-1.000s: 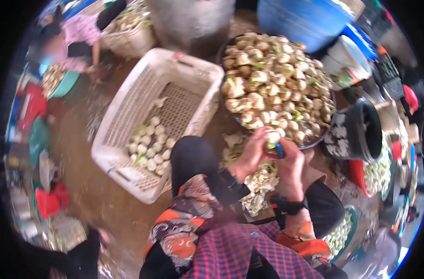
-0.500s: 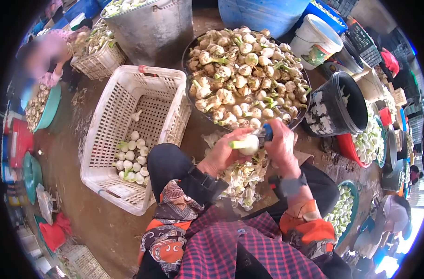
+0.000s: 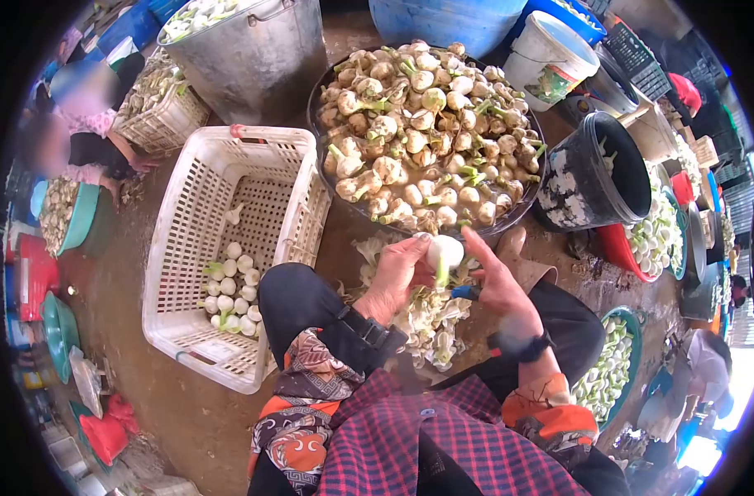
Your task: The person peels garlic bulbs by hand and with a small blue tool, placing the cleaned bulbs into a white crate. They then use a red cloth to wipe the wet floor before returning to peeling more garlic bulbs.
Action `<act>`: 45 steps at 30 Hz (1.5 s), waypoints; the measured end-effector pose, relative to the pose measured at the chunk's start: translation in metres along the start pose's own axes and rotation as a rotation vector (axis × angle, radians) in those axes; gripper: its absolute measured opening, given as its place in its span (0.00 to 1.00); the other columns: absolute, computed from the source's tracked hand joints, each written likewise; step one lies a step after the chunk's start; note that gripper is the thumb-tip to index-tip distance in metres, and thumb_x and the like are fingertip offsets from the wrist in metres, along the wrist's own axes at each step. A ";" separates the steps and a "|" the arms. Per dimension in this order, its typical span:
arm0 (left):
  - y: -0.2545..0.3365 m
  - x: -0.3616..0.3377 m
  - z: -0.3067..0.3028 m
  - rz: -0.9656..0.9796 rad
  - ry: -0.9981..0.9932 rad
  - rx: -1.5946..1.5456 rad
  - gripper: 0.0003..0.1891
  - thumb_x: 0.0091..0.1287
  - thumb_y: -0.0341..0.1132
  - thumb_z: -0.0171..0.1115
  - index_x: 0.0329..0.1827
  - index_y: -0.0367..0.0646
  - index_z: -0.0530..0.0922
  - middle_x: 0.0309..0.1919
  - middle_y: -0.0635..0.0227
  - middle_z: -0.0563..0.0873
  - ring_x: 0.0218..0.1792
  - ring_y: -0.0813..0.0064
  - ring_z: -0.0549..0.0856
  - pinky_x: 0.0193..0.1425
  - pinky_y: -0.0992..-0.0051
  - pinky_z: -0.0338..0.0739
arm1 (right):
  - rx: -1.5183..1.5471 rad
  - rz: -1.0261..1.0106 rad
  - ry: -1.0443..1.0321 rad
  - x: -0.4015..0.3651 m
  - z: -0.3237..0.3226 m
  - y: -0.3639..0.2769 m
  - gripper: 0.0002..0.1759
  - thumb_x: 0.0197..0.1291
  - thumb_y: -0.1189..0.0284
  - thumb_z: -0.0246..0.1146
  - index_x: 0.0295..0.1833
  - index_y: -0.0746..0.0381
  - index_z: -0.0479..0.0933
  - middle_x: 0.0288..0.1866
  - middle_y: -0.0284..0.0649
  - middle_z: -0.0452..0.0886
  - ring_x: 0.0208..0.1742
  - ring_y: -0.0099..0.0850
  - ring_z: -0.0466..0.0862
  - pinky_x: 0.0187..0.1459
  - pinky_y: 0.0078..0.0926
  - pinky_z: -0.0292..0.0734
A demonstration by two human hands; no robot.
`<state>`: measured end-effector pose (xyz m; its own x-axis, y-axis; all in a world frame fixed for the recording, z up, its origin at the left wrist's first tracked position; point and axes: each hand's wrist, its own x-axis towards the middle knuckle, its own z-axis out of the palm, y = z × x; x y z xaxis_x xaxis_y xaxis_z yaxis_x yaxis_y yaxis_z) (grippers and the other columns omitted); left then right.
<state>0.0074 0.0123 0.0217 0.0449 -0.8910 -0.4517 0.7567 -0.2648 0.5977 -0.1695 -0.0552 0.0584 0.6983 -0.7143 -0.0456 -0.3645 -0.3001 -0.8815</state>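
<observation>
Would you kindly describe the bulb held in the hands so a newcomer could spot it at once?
Find the big round pan heaped with muddy bulbs. Just below its near rim, the left hand holds one bulb. Unlike the heap, it is clean white and lifted up.

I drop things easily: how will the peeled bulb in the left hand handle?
Probably firm: the bulb shows no dent where the left hand grips it. Being round, it would likely roll if set down. Its smooth peeled surface may be slippery.
</observation>
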 end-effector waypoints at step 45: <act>0.001 0.012 -0.007 0.168 0.293 0.253 0.17 0.66 0.41 0.54 0.55 0.45 0.71 0.46 0.70 0.78 0.44 0.73 0.78 0.44 0.69 0.73 | 0.121 0.203 0.104 0.163 0.040 0.050 0.27 0.42 0.70 0.70 0.53 0.59 0.75 0.40 0.41 0.75 0.43 0.32 0.73 0.43 0.29 0.71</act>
<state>0.0134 0.0041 0.0129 0.3650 -0.7967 -0.4818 0.5408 -0.2398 0.8062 -0.0490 -0.1611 -0.0117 0.5490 -0.8153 -0.1838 -0.4099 -0.0710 -0.9094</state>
